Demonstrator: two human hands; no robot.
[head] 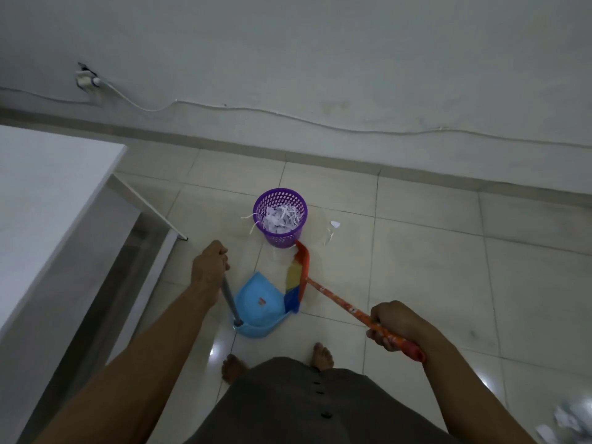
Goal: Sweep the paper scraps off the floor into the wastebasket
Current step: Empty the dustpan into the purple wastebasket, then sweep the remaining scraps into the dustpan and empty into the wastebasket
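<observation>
A purple mesh wastebasket [280,216] stands on the tiled floor, holding white paper scraps, with strips hanging over its left rim. Just in front of it lies a light blue dustpan [261,304] with a small scrap inside. My left hand [209,267] grips the top of the dustpan's grey pole. My right hand [395,325] is closed on the orange handle of a broom [298,277], whose multicoloured bristles rest against the dustpan's right edge. A white scrap [335,224] and a thin strip lie on the floor right of the basket. More scraps [573,421] lie at the bottom right.
A white table [48,193] with a white leg fills the left side. The wall [320,59] runs behind the basket, with a white cable along it and a socket at the left. My bare feet [323,355] stand just behind the dustpan.
</observation>
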